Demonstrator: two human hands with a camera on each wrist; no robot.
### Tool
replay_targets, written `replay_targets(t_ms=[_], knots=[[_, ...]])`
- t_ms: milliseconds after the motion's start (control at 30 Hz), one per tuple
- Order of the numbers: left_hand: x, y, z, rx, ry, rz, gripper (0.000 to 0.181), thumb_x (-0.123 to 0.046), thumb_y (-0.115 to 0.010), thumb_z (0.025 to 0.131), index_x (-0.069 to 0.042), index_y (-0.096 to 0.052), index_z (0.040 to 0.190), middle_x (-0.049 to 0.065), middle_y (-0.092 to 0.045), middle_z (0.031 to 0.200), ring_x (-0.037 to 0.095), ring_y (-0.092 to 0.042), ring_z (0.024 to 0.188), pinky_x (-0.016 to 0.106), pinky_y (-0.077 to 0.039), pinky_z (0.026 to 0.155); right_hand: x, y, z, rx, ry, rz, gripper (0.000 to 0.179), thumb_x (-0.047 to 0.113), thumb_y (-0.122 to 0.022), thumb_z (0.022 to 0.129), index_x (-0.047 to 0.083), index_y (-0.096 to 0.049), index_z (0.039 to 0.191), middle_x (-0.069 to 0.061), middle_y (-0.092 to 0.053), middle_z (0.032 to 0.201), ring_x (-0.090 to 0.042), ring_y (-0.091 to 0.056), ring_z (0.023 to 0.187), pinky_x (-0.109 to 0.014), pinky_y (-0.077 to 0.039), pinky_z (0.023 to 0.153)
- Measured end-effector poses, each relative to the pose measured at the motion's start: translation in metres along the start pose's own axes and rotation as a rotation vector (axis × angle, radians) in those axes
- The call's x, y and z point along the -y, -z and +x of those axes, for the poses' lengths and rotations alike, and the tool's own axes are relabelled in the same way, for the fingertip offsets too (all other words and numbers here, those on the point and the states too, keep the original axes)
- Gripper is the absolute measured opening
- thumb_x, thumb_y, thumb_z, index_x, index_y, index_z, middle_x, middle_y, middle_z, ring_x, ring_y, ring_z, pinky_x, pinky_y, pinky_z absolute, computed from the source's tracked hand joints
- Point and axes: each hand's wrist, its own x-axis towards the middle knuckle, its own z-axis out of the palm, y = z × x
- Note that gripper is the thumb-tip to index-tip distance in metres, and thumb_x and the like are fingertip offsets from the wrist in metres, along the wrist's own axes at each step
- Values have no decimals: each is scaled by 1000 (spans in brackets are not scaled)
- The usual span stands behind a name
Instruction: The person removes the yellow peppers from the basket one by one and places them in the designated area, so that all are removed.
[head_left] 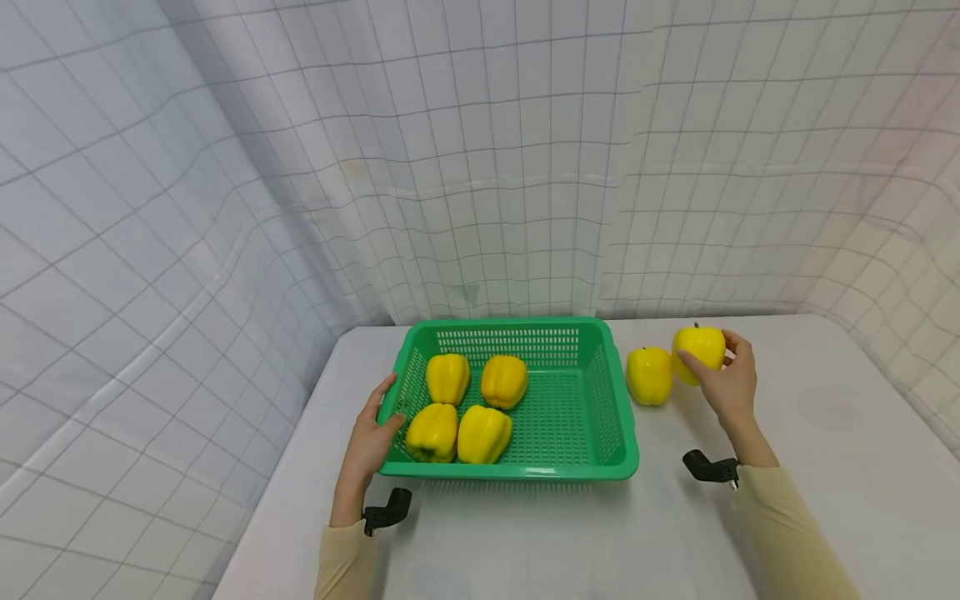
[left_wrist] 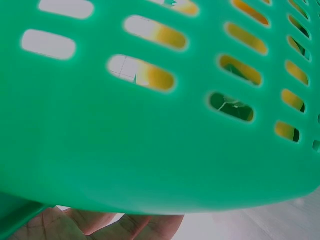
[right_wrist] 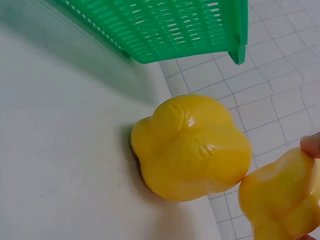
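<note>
My right hand holds a yellow bell pepper by its sides, thumb at the front and fingers behind. In the right wrist view this held pepper is cut off by the frame's edge. Close to its left, another yellow bell pepper stands on the table. A green plastic basket has several yellow bell peppers in its left half, among them one near the front. My left hand grips the basket's left rim, its thumb over the edge. In the left wrist view, the slotted basket wall hides most of the hand.
The basket stands on a white table near its far edge. White sheeting with a grid pattern hangs behind and along both sides. Each wrist wears a black camera mount, one at the left wrist, one at the right.
</note>
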Motion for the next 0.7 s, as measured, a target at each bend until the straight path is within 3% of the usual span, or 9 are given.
replay_targets(t_ms=[367,700], knots=[[-1,0,1,10,25,-7,62,-10,-49,97,-27,-24,152,20,-25,150,36,-41,119,50,-35,90,-17,-3,3,-8,4,15,81,32,-67,87,1,-22,147,-20,-25,147,-40,-31,126,-54,-31,98],[-34,1,-15,23,24,-17,61,-3,-48,97,-13,-24,152,26,-25,148,39,-42,117,51,-36,89,-31,-5,5,14,-40,-17,84,37,-65,88,-1,-20,148,-22,-25,148,-42,-31,127,-52,-29,101]])
